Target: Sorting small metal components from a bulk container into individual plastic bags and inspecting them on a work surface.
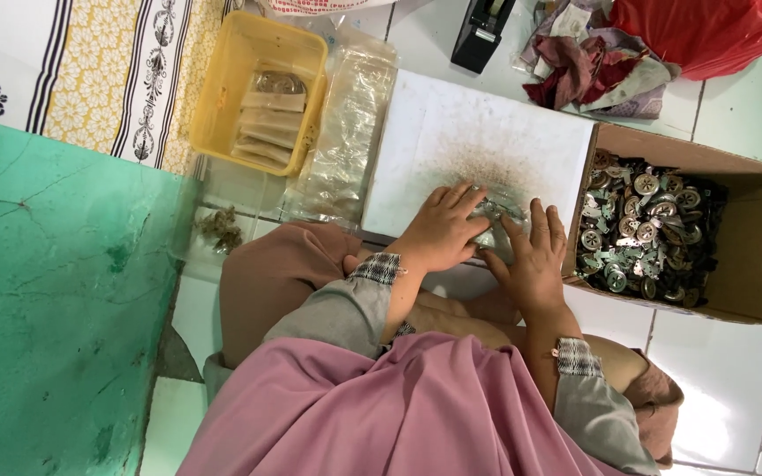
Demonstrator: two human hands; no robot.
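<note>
Right now both hands press down on one small clear plastic packet (pixel 493 220) w/ metal bits inside, lying at the near edge of the white board (pixel 478 141) that sits on the tiled floor (pixel 734 414) just past the person's knees. Left hand (pixel 441 231) lies flat, fingers spread, covering the packet's left end; right hand (pixel 535 260) lies flat on its right end, so the packet sits under and between the two, each hand about equally near. Neither hand is clenched; both are palm-down, holding the packet to the board, not lifting it. Packet's long axis runs roughly left-right along the board's near edge. Just right of the right hand, touching the board's right edge, a cardboard box (pixel 751 185) of round metal parts (pixel 646 229). Farther left, beyond the board's left edge, clear bags (pixel 346 132), then a yellow tray (pixel 222 79) of filled packets. At the far side, a black tape dispenser (pixel 482 31) & cloth scraps (pixel 593 66).
</note>
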